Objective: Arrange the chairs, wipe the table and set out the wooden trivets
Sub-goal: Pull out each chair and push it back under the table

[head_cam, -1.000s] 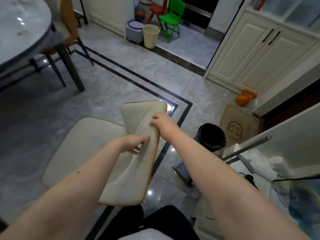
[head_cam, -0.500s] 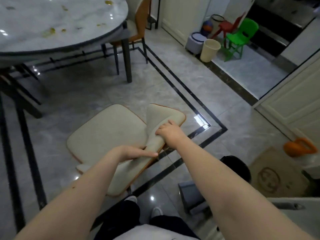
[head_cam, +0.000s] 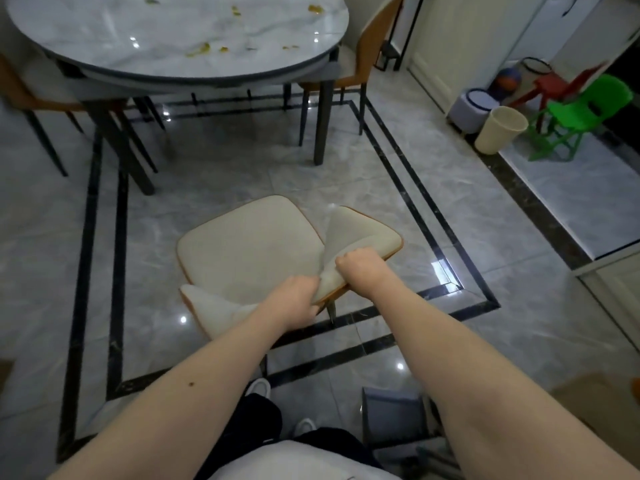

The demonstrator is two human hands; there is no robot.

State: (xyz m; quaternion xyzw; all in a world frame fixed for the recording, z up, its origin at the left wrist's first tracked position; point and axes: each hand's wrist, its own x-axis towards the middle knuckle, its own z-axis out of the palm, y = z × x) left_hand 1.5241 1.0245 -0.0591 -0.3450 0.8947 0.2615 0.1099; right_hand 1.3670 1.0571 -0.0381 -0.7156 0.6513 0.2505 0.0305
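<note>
A cream dining chair (head_cam: 249,244) with an orange edge stands in front of me, its seat facing the table. My left hand (head_cam: 294,299) and my right hand (head_cam: 360,268) both grip the top of its curved backrest, side by side. The round marble table (head_cam: 166,36) lies ahead at the top, with yellowish food scraps scattered on its surface. Two more chairs are tucked at it: one at the far right (head_cam: 367,50), one at the left edge (head_cam: 31,88). No trivets or cloth are in view.
Dark table legs (head_cam: 322,123) stand between me and the table. At the right are a cream waste bin (head_cam: 498,129), a small grey stool (head_cam: 471,109) and green (head_cam: 581,112) and red plastic chairs. A grey bin (head_cam: 391,414) sits by my feet.
The view has swung left toward the table. The chair has turned and moved with both hands on its backrest, now facing the table and closer to it.
</note>
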